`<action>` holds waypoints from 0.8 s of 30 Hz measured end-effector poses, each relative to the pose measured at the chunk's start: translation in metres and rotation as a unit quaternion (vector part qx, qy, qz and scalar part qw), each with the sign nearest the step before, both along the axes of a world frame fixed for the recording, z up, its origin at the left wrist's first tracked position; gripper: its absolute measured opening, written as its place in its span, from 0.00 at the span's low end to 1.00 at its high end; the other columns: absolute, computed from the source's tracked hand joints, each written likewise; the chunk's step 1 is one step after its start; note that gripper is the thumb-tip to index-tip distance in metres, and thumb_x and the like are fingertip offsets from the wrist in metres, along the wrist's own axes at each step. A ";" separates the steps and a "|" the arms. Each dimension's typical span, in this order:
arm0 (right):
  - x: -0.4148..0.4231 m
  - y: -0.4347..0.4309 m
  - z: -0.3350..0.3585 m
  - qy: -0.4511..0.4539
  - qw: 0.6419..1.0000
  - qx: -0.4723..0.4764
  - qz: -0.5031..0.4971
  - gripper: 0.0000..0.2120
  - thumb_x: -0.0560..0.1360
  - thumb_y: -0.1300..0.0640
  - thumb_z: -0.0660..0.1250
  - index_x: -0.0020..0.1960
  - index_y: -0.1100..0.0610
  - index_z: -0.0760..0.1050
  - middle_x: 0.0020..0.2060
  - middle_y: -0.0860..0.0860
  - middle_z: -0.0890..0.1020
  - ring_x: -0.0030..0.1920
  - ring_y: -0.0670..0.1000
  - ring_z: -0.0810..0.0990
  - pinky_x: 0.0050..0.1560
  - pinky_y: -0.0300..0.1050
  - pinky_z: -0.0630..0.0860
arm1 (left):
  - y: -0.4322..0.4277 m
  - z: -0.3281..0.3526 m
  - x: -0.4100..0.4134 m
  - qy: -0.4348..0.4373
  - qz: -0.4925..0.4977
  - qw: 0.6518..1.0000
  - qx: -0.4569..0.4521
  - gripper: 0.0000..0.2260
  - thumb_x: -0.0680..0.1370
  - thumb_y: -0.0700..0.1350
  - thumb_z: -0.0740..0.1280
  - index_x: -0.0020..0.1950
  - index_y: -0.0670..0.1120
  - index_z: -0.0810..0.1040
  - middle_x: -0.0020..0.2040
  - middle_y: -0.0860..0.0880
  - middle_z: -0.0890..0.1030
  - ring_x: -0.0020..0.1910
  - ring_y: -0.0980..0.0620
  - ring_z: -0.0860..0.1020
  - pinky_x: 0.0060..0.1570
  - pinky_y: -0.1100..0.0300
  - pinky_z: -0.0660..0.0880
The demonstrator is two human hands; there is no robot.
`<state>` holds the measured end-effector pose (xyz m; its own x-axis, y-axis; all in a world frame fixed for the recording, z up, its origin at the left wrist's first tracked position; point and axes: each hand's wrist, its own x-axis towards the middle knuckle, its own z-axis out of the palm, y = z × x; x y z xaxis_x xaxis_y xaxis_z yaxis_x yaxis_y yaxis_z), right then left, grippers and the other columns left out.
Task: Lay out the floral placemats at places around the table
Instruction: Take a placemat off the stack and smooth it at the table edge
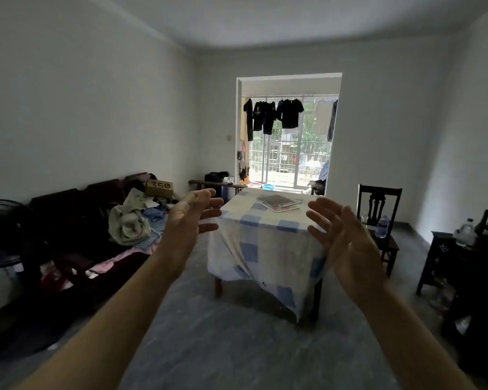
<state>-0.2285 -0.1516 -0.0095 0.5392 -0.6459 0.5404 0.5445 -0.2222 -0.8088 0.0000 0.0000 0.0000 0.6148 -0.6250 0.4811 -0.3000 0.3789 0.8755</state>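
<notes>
— Are the hands holding anything?

— No. The left hand (190,218) and the right hand (347,235) are hovering with fingers spread and palms facing each other. Both are empty and well short of the table (244,205).

— And the placemats?

— The stack of placemats (278,202) is lying loosely piled on the table's far half, with none at a place. I am judging the laying-out as not begun. The next move is calling for an approach to the table and lifting the top mat.

Bare left grip (190,220), bare right grip (347,240)
</notes>
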 end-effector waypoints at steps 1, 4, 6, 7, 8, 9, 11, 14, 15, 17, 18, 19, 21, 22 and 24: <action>0.013 -0.006 0.002 0.003 1.000 0.002 -0.011 0.23 0.76 0.45 0.53 0.64 0.55 0.73 0.64 0.53 0.79 0.65 0.52 0.77 0.68 0.55 0.70 | -0.007 0.002 0.011 0.002 -0.001 1.000 -0.004 0.22 0.72 0.65 0.63 0.58 0.54 0.78 0.55 0.51 0.84 0.54 0.52 0.82 0.49 0.53 0.78; 0.059 -0.029 0.008 0.020 1.000 -0.001 -0.022 0.26 0.77 0.45 0.53 0.67 0.60 0.71 0.65 0.55 0.78 0.65 0.53 0.77 0.67 0.53 0.71 | -0.033 0.006 0.057 0.012 -0.015 1.000 -0.011 0.19 0.76 0.62 0.62 0.59 0.52 0.78 0.55 0.51 0.84 0.55 0.52 0.82 0.49 0.55 0.78; 0.092 -0.046 0.013 0.023 0.999 0.004 -0.025 0.26 0.77 0.45 0.53 0.67 0.59 0.71 0.65 0.54 0.78 0.65 0.53 0.77 0.66 0.52 0.72 | -0.054 0.011 0.089 0.018 -0.026 0.999 -0.011 0.18 0.78 0.61 0.61 0.60 0.52 0.77 0.55 0.51 0.84 0.55 0.52 0.82 0.49 0.55 0.78; 0.108 -0.055 0.014 0.020 0.999 0.005 -0.029 0.25 0.77 0.45 0.53 0.66 0.58 0.72 0.64 0.54 0.78 0.65 0.52 0.77 0.66 0.52 0.71 | -0.064 0.012 0.106 0.020 -0.032 0.999 -0.009 0.17 0.78 0.60 0.60 0.60 0.51 0.77 0.55 0.52 0.84 0.55 0.53 0.82 0.48 0.56 0.78; 0.124 -0.066 0.013 0.016 0.999 0.002 -0.036 0.25 0.77 0.45 0.53 0.66 0.58 0.72 0.64 0.53 0.79 0.65 0.52 0.77 0.66 0.52 0.71 | -0.075 0.011 0.122 0.023 -0.041 0.999 -0.010 0.17 0.78 0.60 0.61 0.59 0.51 0.78 0.55 0.52 0.84 0.54 0.53 0.82 0.48 0.57 0.79; 0.138 -0.076 0.012 0.014 0.999 0.003 -0.038 0.24 0.77 0.45 0.53 0.65 0.58 0.73 0.64 0.53 0.79 0.65 0.52 0.77 0.67 0.53 0.70 | -0.085 0.010 0.137 0.026 -0.048 0.998 -0.012 0.18 0.77 0.60 0.61 0.59 0.51 0.78 0.55 0.52 0.84 0.54 0.53 0.82 0.47 0.58 0.79; 0.166 -0.094 0.008 0.019 0.999 0.004 -0.037 0.23 0.78 0.44 0.54 0.64 0.56 0.74 0.64 0.53 0.79 0.66 0.52 0.76 0.67 0.54 0.69 | -0.104 0.006 0.164 0.037 -0.052 0.998 -0.012 0.19 0.75 0.60 0.62 0.59 0.50 0.78 0.55 0.51 0.84 0.54 0.52 0.82 0.46 0.58 0.79; 0.202 -0.121 -0.002 0.038 0.998 0.010 -0.040 0.22 0.79 0.44 0.54 0.64 0.56 0.74 0.64 0.53 0.79 0.66 0.53 0.76 0.69 0.57 0.68 | -0.131 -0.006 0.200 0.062 -0.047 0.997 -0.002 0.16 0.80 0.55 0.60 0.62 0.47 0.77 0.56 0.48 0.83 0.55 0.49 0.82 0.49 0.54 0.79; 0.213 -0.130 -0.005 0.042 0.998 0.012 -0.042 0.23 0.79 0.45 0.53 0.65 0.56 0.74 0.64 0.53 0.79 0.66 0.53 0.76 0.69 0.58 0.68 | -0.141 -0.010 0.212 0.068 -0.044 0.997 0.003 0.16 0.81 0.54 0.59 0.61 0.47 0.77 0.57 0.47 0.83 0.55 0.48 0.81 0.50 0.52 0.79; 0.235 -0.152 -0.011 0.044 0.998 0.003 -0.045 0.23 0.79 0.44 0.54 0.66 0.57 0.73 0.65 0.54 0.78 0.66 0.53 0.76 0.69 0.57 0.68 | -0.165 -0.017 0.235 0.081 -0.044 0.996 0.006 0.15 0.80 0.55 0.59 0.59 0.48 0.78 0.57 0.46 0.83 0.56 0.47 0.81 0.52 0.49 0.79; 0.245 -0.164 -0.013 0.049 0.998 0.002 -0.045 0.24 0.79 0.43 0.55 0.67 0.58 0.72 0.65 0.54 0.78 0.66 0.52 0.76 0.69 0.56 0.69 | -0.177 -0.021 0.245 0.084 -0.044 0.995 0.008 0.16 0.79 0.57 0.60 0.59 0.49 0.79 0.57 0.46 0.83 0.56 0.47 0.81 0.53 0.48 0.79; 0.256 -0.177 -0.016 0.049 0.998 0.002 -0.046 0.24 0.79 0.43 0.55 0.67 0.58 0.72 0.66 0.54 0.77 0.66 0.52 0.76 0.69 0.56 0.69 | -0.191 -0.024 0.255 0.081 -0.045 0.996 0.007 0.18 0.78 0.58 0.61 0.59 0.49 0.79 0.57 0.47 0.83 0.56 0.47 0.81 0.53 0.48 0.78; 0.277 -0.207 -0.023 0.042 0.998 0.007 -0.051 0.24 0.79 0.44 0.54 0.66 0.58 0.72 0.65 0.55 0.77 0.66 0.53 0.76 0.69 0.57 0.69 | -0.222 -0.033 0.273 0.068 -0.045 0.997 0.001 0.19 0.78 0.59 0.60 0.60 0.49 0.78 0.57 0.48 0.83 0.56 0.49 0.81 0.53 0.49 0.79; 0.287 -0.224 -0.028 0.036 0.998 0.012 -0.054 0.23 0.79 0.45 0.54 0.66 0.58 0.72 0.65 0.55 0.77 0.65 0.54 0.77 0.68 0.57 0.69 | -0.239 -0.037 0.282 0.062 -0.043 0.997 -0.001 0.18 0.79 0.58 0.59 0.61 0.49 0.78 0.56 0.48 0.83 0.56 0.49 0.81 0.52 0.50 0.79; 0.308 -0.260 -0.039 0.020 0.998 0.023 -0.057 0.22 0.79 0.46 0.54 0.65 0.58 0.72 0.64 0.56 0.78 0.65 0.54 0.77 0.68 0.57 0.70 | -0.278 -0.043 0.300 0.055 -0.041 0.998 -0.001 0.17 0.82 0.55 0.57 0.61 0.49 0.78 0.56 0.49 0.83 0.56 0.50 0.81 0.52 0.50 0.78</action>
<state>0.0792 -0.4118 -0.0483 0.4806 -0.7281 0.4888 0.4848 -0.2439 -0.8400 0.3000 -0.2781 -0.0432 0.6102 -0.6744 0.4158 -0.1705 0.4008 0.9002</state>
